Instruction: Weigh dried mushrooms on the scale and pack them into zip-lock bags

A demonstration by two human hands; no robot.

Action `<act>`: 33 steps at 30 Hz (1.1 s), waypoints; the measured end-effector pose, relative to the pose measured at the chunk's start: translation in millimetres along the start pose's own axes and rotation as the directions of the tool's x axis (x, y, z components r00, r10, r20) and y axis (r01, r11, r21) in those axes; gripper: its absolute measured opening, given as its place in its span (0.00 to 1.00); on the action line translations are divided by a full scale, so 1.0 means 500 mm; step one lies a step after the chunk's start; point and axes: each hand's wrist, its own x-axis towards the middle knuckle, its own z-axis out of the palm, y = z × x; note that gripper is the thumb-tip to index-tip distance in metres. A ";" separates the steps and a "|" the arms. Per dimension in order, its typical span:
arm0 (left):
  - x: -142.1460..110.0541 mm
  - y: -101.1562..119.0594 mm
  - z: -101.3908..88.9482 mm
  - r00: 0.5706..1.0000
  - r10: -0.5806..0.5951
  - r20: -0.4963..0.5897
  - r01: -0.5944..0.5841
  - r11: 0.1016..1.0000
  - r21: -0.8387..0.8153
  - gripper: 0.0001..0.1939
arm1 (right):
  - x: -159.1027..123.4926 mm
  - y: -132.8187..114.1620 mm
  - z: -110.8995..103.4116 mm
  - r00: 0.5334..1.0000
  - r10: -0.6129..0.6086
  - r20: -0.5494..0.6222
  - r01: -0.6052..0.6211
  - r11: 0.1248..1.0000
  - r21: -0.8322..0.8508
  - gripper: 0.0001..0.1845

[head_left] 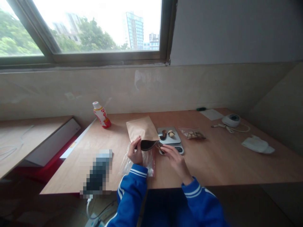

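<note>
- Kraft paper pouch: matte, light brown and flat-sided, it stands tilted over the front of the table, with its dark inner lining showing at the gaping mouth, which faces the person.
- Left hand: the fingers curl over the lower lip of the pouch's mouth and the thumb points up, so the hand pinches the paper edge.
- Right hand: it sits just beside the mouth, palm down and wrist angled inward. Its thumb and fingertips draw together on a small brown piece, too small to make out clearly.
- Clear plastic bag: thin and crinkled, with a red strip along one edge, it lies under the pouch and the left wrist.
- Digital kitchen scale: its flat metal platform carries two rounded, nut-like pieces, and it stands just behind the right hand.
- Zip bag: this clear bag of similar tan pieces lies flat beside the scale.
- Blue track jacket sleeves: both have white stripes, and the forearms reach forward from the table's front edge.
- Wooden table: smooth and pale, it also holds a white-and-red drink bottle, lying tilted, and a crumpled white cloth.
</note>
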 end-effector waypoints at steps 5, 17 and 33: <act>-0.001 0.002 0.000 1.000 0.019 -0.001 -0.019 1.000 0.014 0.08 | 0.026 0.078 -0.057 1.000 0.010 0.022 -0.007 0.994 -0.110 0.22; -0.002 -0.004 0.000 1.000 0.010 0.024 -0.009 0.999 -0.048 0.08 | 0.054 0.156 -0.045 0.993 -0.064 0.097 0.103 0.875 -0.472 0.25; 0.001 -0.011 -0.001 0.994 0.111 0.014 -0.111 0.993 -0.029 0.08 | 0.060 -0.048 0.118 0.927 0.032 0.374 0.063 0.969 -0.240 0.26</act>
